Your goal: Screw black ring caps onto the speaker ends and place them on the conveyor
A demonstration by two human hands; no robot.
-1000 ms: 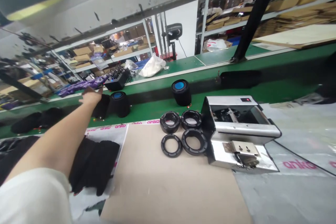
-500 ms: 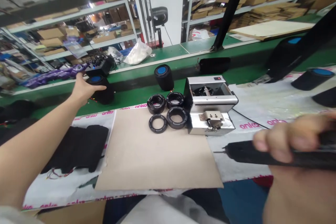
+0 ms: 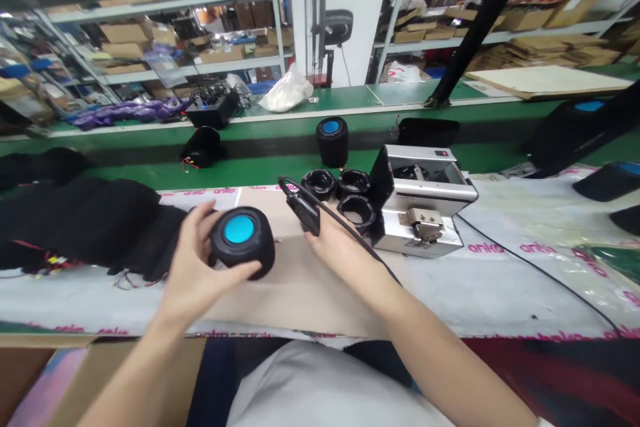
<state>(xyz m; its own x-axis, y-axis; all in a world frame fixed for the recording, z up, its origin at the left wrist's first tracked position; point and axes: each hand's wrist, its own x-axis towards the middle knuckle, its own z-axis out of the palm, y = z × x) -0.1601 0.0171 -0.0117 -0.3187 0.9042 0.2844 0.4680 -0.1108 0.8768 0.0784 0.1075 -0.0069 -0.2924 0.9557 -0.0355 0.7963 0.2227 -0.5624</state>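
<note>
My left hand is closed around a black cylindrical speaker with a blue disc on its top, held over the cardboard sheet. My right hand grips a black electric screwdriver, its cord running back along my forearm. That hand is at the black plastic rings; its fingertips are hidden, so I cannot tell whether it also touches one. Right of the rings stands a silver screw feeder machine.
Black fabric-covered parts with wires lie at the left. Another speaker stands on the green bench, with a black cylinder on its side farther left. A slanting black post rises at the back right. A cable crosses the right side.
My left hand has brought the speaker from the back left onto the near work area. My right hand has swung the screwdriver from the far right to the rings. The view has shifted.
</note>
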